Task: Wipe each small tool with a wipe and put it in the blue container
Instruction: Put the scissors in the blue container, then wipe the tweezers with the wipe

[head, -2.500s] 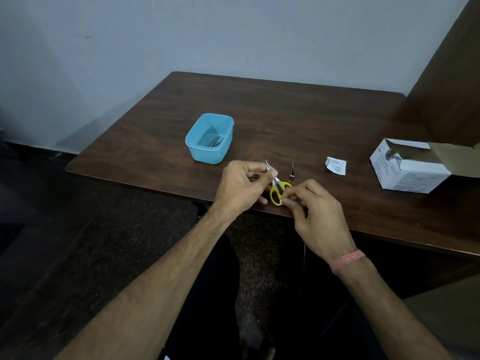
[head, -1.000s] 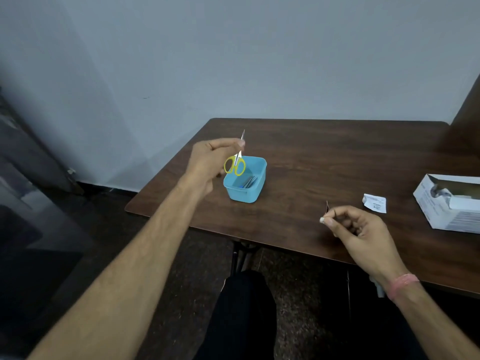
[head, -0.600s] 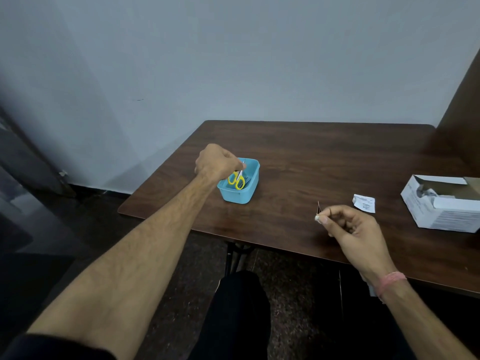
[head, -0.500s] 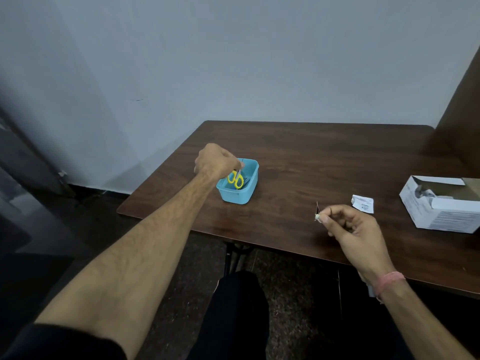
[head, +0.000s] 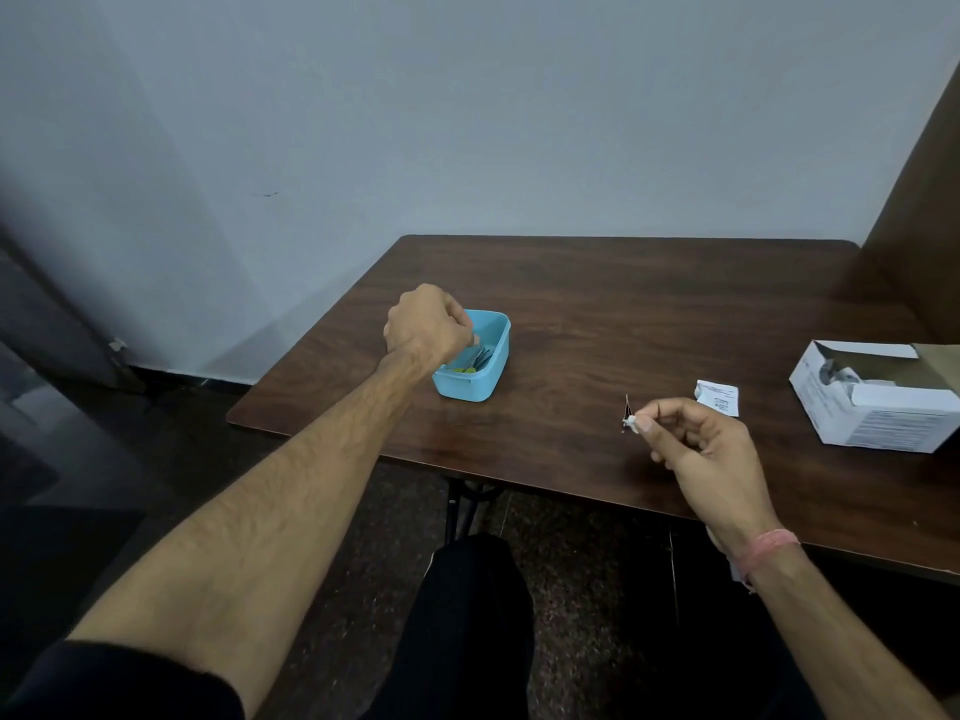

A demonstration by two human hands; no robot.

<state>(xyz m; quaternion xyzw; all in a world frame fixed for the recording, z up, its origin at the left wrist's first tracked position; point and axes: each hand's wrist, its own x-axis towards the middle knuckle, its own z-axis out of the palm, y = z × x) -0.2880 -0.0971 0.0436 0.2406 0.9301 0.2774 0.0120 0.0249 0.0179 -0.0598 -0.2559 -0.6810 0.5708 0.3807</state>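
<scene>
The blue container (head: 493, 379) stands on the brown table (head: 649, 304) near its left edge. Yellow-handled scissors (head: 464, 370) lie low inside it beside dark metal tools (head: 484, 356). My left hand (head: 426, 330) hovers over the container's left rim with curled fingers. Its fingertips hide whether they still pinch the scissors' blades. My right hand (head: 701, 439) is near the table's front edge and pinches a small white wipe (head: 630, 423). A thin dark pointed tool (head: 627, 406) stands right at those fingertips; I cannot tell if they touch it.
A torn white sachet (head: 719, 398) lies just beyond my right hand. An open white cardboard box (head: 883, 407) sits at the right edge. A brown wooden panel (head: 919, 210) rises at the far right. The wall runs behind the table.
My left hand carried the scissors from the front edge to the blue container and lowered them; the yellow handles now lie inside. My right hand stayed by the pointed tool with the wipe.
</scene>
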